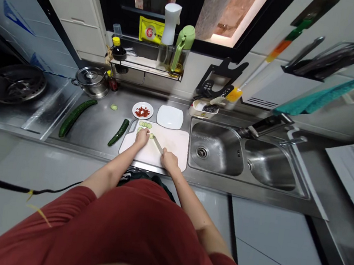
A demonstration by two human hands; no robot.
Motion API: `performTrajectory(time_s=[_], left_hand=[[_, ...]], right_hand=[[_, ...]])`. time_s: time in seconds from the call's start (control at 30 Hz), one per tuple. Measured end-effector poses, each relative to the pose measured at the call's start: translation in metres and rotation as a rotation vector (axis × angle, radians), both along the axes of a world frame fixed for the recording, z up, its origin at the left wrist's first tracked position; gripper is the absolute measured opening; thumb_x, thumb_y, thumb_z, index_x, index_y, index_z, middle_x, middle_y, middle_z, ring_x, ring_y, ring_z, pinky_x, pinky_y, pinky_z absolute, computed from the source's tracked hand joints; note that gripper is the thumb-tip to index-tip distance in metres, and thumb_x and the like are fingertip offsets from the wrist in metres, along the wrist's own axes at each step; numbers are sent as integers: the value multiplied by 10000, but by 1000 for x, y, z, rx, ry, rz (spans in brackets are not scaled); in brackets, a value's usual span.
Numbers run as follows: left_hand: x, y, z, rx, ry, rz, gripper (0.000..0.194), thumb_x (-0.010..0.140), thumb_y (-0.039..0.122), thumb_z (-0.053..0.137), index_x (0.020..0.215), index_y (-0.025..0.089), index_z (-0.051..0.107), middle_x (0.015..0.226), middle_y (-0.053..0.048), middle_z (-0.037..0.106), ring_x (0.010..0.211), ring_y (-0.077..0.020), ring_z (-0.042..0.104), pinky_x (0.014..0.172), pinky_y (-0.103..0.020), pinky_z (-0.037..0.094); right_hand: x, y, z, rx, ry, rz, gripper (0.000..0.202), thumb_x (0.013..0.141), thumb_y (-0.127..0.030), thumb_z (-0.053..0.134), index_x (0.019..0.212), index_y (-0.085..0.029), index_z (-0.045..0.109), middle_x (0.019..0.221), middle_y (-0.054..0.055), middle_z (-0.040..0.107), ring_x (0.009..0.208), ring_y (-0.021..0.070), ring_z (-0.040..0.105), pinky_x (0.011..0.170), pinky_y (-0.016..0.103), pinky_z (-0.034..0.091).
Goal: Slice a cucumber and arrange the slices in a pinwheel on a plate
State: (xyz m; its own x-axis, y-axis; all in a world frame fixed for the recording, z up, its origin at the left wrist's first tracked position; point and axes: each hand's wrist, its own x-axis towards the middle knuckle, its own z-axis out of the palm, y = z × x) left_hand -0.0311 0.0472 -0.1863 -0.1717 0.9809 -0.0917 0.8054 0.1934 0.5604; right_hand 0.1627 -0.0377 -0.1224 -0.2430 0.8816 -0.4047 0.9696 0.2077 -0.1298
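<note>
Green cucumber slices (pixel 145 124): they are lying in a row on the far left part of the board, a spot probably chosen to leave the blade some room.
Single slice (pixel 151 136): it is resting flat on the board, between the left fingers and the blade tip.
Knife (pixel 157 144): its blade is slanting leftward and away from the person, its tip pointing at that slice.
Right hand (pixel 169 160): it is wrapping closely around the handle, likely for a steady hold.
Left hand (pixel 142 138): it is bunching its fingers over the board beside the slices; whether it is pinching anything, I cannot tell, since the fingers are covering the spot.
White board (pixel 175 143): it is lying flat near the counter's front edge, seemingly so both forearms can reach comfortably.
Round plate (pixel 134 109) and squarish dish (pixel 170 117): both are sitting just beyond the board, presumably for easy reach; the plate is holding red pieces (pixel 142 112).
Short cucumber (pixel 118 133): it is lying just left of the board, apparently close at hand.
Long cucumber (pixel 78 117): it is lying farther left, perhaps out of the way.
Steel sink (pixel 214 167): it is flanking the board's right side.
</note>
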Motion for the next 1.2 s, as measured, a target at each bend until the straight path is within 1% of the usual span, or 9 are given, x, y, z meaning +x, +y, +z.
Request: performTrajectory(time_s=[0.13,0.3,0.43,0.6,0.87,1.2], left_hand=[[0,2,1,-37,8,17,233,820,154,537,1018,181,656,1016,-87,675,986,-202,599,862,-283,431],[-1,5,7,-101,0,30,250,817,157,532,1027,197,661,997,-79,695,983,-202,611,840,-279,431],[1,7,10,-134,2,71,218,817,183,545,993,214,671,1011,-81,699,989,-204,615,827,-282,428],[3,13,8,-156,5,93,154,801,216,574,915,228,676,965,-83,701,975,-218,620,818,-292,433],[0,20,6,-190,-1,94,107,777,222,609,870,226,662,972,-82,699,968,-225,630,805,-294,436],[-2,25,6,-234,4,97,122,759,261,652,874,225,672,998,-89,697,979,-230,629,798,-289,444]], right_hand=[[-3,3,2,2,14,12,299,954,-184,341,1230,-157,451,1026,147,666,967,242,643,805,324,455],[-8,5,6,-50,5,3,312,947,-145,349,1245,-158,440,1062,165,659,1003,236,636,828,322,452],[-11,7,6,-71,19,8,329,933,-110,346,1241,-165,447,1052,158,665,1003,240,641,809,319,461],[-10,12,2,-92,28,4,340,922,-80,354,1234,-161,461,1040,153,671,978,229,654,796,308,463],[-13,19,0,-81,36,19,349,916,-72,356,1239,-155,458,1050,152,675,975,230,656,790,306,467],[-19,28,0,-86,49,32,350,912,-73,350,1233,-164,454,1056,146,673,978,232,651,785,306,468]])
